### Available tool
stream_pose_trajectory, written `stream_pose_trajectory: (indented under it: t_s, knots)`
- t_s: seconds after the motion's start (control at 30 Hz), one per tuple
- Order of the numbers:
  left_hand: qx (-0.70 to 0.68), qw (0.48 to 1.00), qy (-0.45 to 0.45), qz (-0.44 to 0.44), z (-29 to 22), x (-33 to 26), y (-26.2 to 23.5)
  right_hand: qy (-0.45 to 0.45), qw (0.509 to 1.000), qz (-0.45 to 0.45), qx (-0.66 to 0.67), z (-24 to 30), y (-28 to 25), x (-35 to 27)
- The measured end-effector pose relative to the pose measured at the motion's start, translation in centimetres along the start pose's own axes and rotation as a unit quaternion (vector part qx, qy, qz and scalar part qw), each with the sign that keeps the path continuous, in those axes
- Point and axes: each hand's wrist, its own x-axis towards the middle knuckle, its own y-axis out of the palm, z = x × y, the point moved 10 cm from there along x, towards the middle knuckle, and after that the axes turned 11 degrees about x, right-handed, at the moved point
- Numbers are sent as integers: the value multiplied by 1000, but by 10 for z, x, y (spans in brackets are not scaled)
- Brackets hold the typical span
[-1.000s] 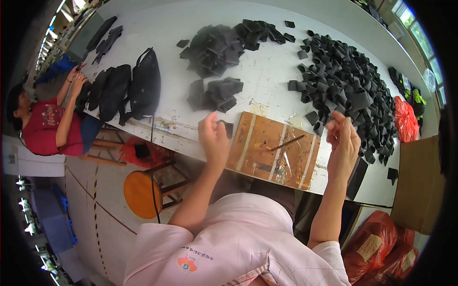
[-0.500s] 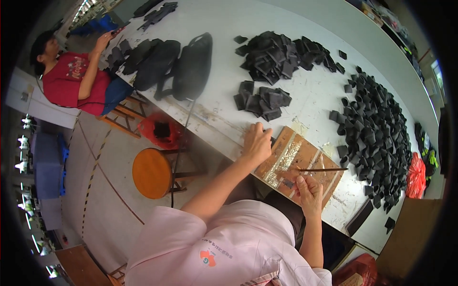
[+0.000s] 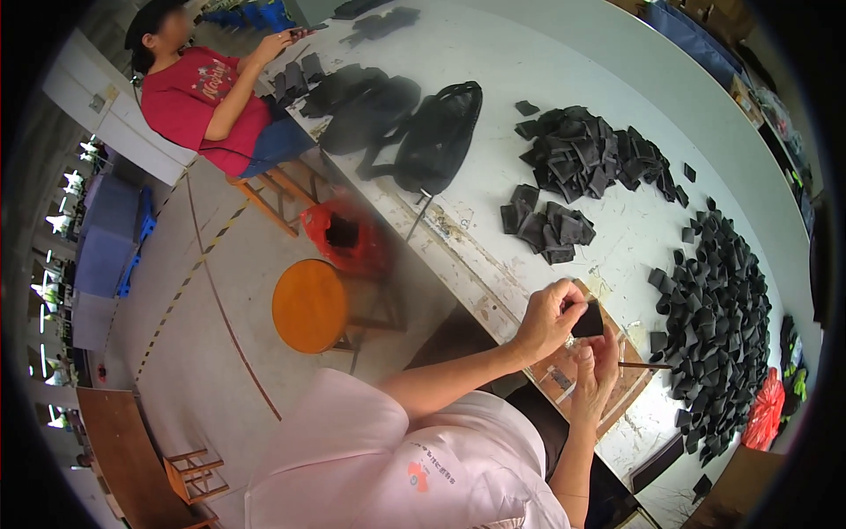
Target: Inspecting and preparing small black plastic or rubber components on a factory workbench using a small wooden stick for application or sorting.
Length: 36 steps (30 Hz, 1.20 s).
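Note:
My left hand (image 3: pixel 553 322) pinches a small flat black fabric piece (image 3: pixel 589 321) above the brown board (image 3: pixel 627 398). Just below that piece is my right hand (image 3: pixel 597 375), its thumb and fingers stretched apart, fingertips close to the piece's lower edge. From behind the right hand a thin dark brown stick (image 3: pixel 648 365) points to the right; its other end is hidden. The tilted board lies at the table's near edge, partly covered by both hands, with shiny marks on its surface.
Beyond the board lie a small pile of flat black pieces (image 3: pixel 548 231) and a larger one (image 3: pixel 573 154). Folded black pieces (image 3: pixel 718 331) heap up at right, beside a red bag (image 3: pixel 765 410). An orange stool (image 3: pixel 308 306) stands left; a seated person (image 3: pixel 207 106) works farther off.
My left hand has come from the board's left edge to its middle, now with a black piece. My right hand has moved up toward it. The whole view has shifted.

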Motion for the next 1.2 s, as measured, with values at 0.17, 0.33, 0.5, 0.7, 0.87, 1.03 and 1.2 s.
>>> stream_pose_trajectory:
  t_s: [0.17, 0.33, 0.5, 0.7, 0.87, 1.03, 1.2]
  knots:
    - [-300, 919, -202, 157, 8, -30, 31, 102, 952, -45, 286, -8, 1, 5]
    - [-422, 795, -311, 304, -5, -47, 47, 188, 910, 30, 368, -7, 6, -3]
    - [-329, 825, -312, 338, 1, -51, 54, 220, 898, 50, 378, -15, -3, -10]
    - [-191, 923, -222, 252, 16, -32, 37, 174, 967, 18, 187, -32, -7, -3]
    - [136, 987, -50, 75, 32, -1, -4, -179, 914, -102, -351, 18, 14, 6]
    - [-1, 982, -119, 149, 33, -8, 8, -53, 992, -8, -111, 8, 12, 17]
    - [57, 983, -93, 149, 3, -20, 19, -206, 947, -28, -245, 44, 14, 7]
